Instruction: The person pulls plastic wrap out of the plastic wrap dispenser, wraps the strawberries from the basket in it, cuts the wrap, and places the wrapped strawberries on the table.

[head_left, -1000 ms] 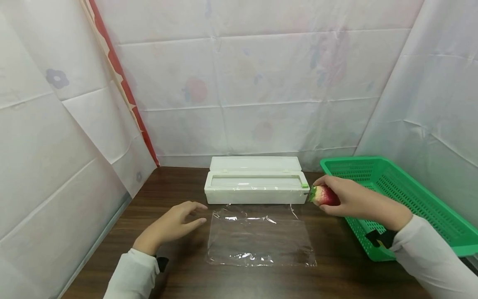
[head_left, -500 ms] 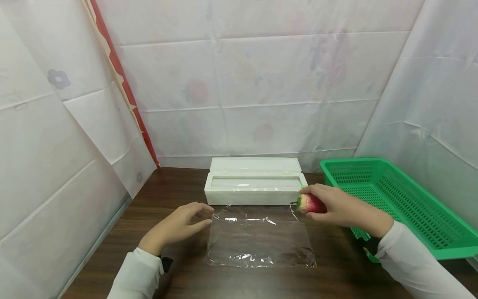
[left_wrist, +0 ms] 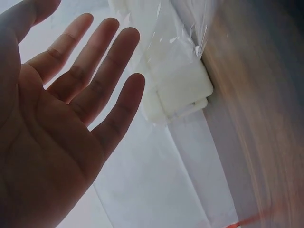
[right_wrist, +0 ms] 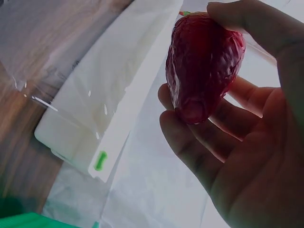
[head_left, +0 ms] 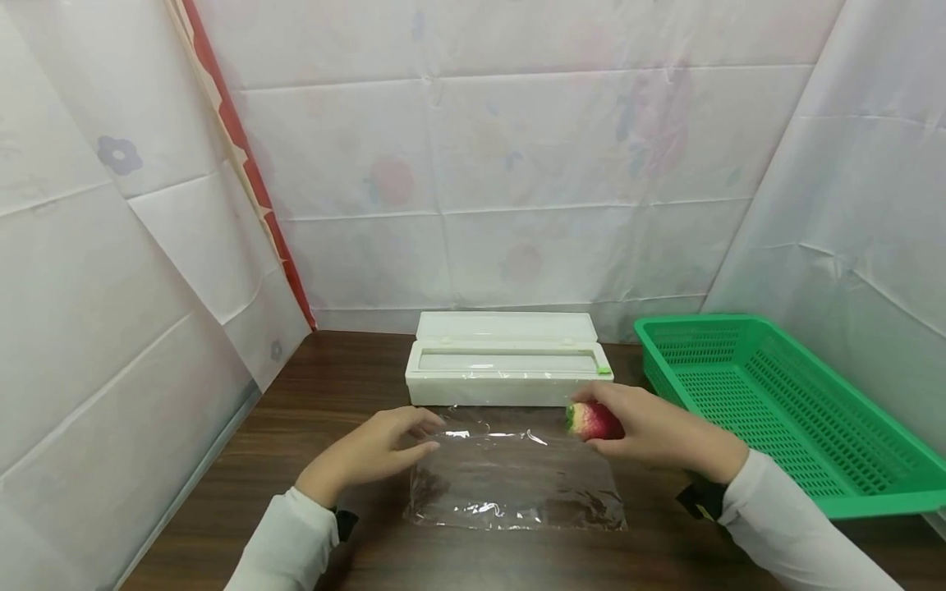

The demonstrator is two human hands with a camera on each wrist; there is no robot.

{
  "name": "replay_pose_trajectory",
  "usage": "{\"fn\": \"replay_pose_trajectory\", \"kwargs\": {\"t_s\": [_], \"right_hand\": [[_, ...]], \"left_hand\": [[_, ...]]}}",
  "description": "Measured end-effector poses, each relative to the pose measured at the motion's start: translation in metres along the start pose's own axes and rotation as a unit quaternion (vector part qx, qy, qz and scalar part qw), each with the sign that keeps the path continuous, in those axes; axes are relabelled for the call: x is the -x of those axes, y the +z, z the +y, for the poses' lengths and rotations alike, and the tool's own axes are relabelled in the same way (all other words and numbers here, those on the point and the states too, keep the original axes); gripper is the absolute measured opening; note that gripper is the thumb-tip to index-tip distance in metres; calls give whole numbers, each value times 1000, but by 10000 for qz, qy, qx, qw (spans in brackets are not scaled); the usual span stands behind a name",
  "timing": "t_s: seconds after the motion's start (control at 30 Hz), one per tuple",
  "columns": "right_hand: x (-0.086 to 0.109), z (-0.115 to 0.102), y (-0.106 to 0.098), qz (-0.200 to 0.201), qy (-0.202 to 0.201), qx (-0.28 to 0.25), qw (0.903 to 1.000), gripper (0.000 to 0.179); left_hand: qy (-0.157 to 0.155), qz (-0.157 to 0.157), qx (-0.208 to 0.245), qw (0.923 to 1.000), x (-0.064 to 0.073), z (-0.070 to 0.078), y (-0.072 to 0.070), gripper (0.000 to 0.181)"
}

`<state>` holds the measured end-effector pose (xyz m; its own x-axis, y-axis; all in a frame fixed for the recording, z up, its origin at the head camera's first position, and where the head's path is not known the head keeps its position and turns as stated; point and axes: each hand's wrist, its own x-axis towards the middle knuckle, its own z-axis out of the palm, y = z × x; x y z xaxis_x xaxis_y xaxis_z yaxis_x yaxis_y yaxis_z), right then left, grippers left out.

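Note:
My right hand point(head_left: 643, 428) pinches a large strawberry point(head_left: 595, 421) between thumb and fingers, its green leafy end turned to the left. The right wrist view shows the strawberry point(right_wrist: 204, 66) deep red and bumpy, tapering toward the fingertips. A sheet of clear plastic wrap point(head_left: 510, 480) lies on the table, running out from the front of a white wrap dispenser point(head_left: 510, 387). The strawberry is over the sheet's far right part. My left hand point(head_left: 377, 451) hovers at the sheet's left edge, fingers spread and holding nothing in the left wrist view; whether it touches the film I cannot tell.
The dispenser's lid point(head_left: 506, 326) stands raised at the back, and a green slider point(head_left: 603, 370) sits at its right end. A green perforated basket point(head_left: 783, 410) is on the right of the dark wooden table point(head_left: 355, 542). White printed sheeting point(head_left: 480, 164) walls the back and sides.
The right hand has carried the strawberry left and nearer, from beside the dispenser's right end to over the wrap. The left hand has shifted right to the sheet's edge.

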<state>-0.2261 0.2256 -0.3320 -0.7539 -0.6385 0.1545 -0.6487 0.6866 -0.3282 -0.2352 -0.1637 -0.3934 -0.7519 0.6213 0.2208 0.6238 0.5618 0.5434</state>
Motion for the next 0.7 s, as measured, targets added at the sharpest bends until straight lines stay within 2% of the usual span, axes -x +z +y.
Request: {"fn": "replay_pose_trajectory", "kwargs": {"t_s": [0.27,0.7], "right_hand": [[-3,0,13,90,-216,-91,9997,48],[-7,-3,30,-113,-129,-440,9989,48]], "left_hand": [[189,-109,-105,9997,-6,6,9,32],[275,-298,-309,9987,-12,20,14,37]]}}
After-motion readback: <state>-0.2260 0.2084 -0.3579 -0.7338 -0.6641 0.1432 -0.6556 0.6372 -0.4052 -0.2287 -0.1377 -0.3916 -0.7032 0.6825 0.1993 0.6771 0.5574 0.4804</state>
